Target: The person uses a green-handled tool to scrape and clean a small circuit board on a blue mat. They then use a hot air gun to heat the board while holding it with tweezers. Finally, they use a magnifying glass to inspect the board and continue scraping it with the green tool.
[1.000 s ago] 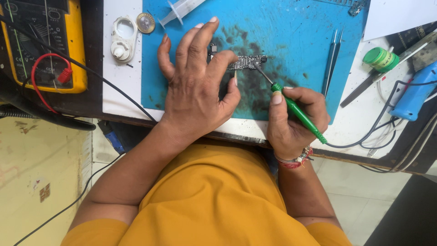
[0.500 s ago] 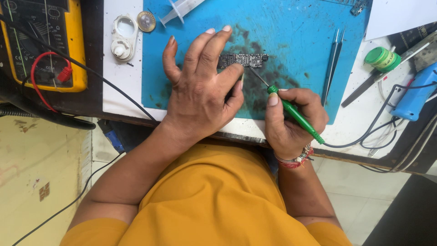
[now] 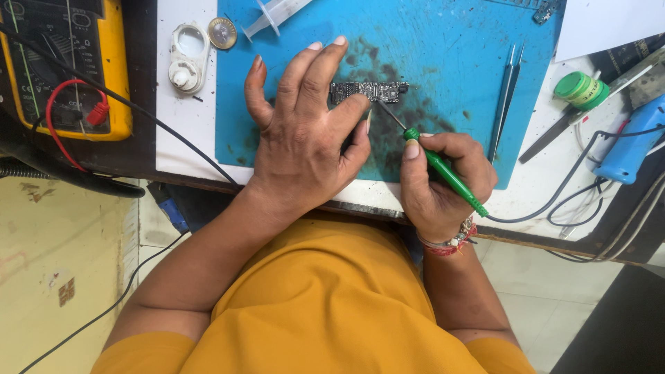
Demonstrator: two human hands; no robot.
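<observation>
Board (image 3: 368, 91) mid-mat (image 3: 457, 41), edges clear.

One circuit board (image 3: 368, 91), one soldering iron (image 3: 443, 170), one multimeter (image 3: 66, 69) (yellow), one syringe (image 3: 277, 15), one coin (image 3: 222, 32).

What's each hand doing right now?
Left hand: open, fingers spread, pressing the small circuit board onto the blue mat.
Right hand: closed around the green soldering iron.

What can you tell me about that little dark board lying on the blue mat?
The circuit board is a narrow, dark strip, studded with tiny metallic parts, lying flat and crosswise on the stained blue mat. The left hand pins its left part with its fingers. The metal tip of the green soldering iron, held in the right hand, meets its lower edge.
</observation>
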